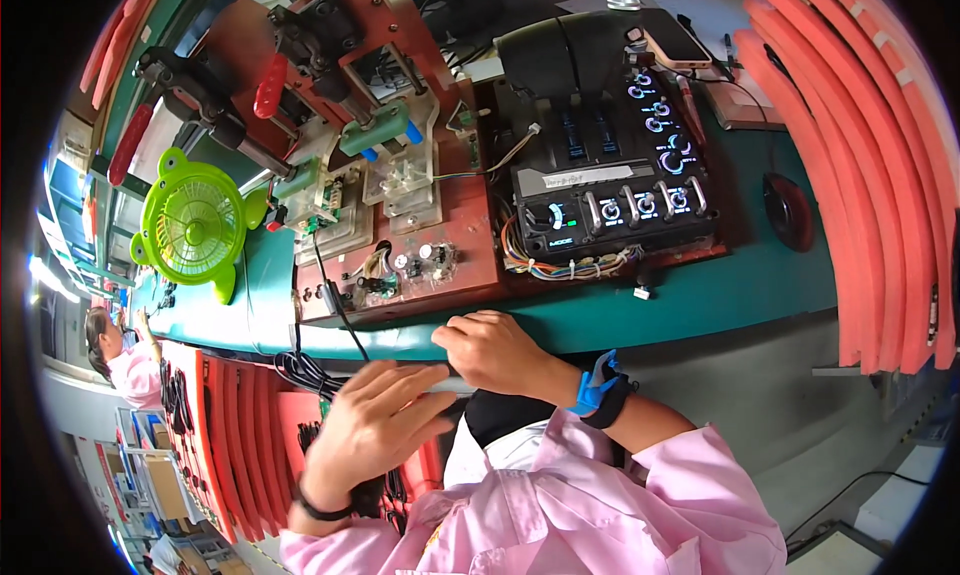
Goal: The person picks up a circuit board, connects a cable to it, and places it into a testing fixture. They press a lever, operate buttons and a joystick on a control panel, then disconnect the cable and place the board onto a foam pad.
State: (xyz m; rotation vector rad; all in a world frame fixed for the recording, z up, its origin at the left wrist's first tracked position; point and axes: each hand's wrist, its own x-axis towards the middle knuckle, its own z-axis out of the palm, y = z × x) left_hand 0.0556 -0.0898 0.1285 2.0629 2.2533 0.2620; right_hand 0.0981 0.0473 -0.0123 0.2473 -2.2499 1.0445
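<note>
My left hand [385, 420] hovers just off the front edge of the green bench, its fingers stretched toward the right and slightly apart, with nothing seen in them. Near it, a black cable [340, 305] runs down from the test fixture [450, 275] to a coiled bundle [305, 373]. My right hand [495, 350] is at the bench edge, fingers curled in; whatever they hold, if anything, is hidden. A blue wrist strap [597, 383] circles the right wrist. Beyond the hands, the red-brown fixture carries clear blocks, small circuit boards and toggle clamps [320, 50].
A black control panel [610, 205] with lit knobs stands right of the fixture, wires along its front. A green fan [195, 225] is at left, a mouse [788, 212] and phone [676, 41] at right. Red foam trays [860, 175] flank the bench. Another person [130, 360] sits far left.
</note>
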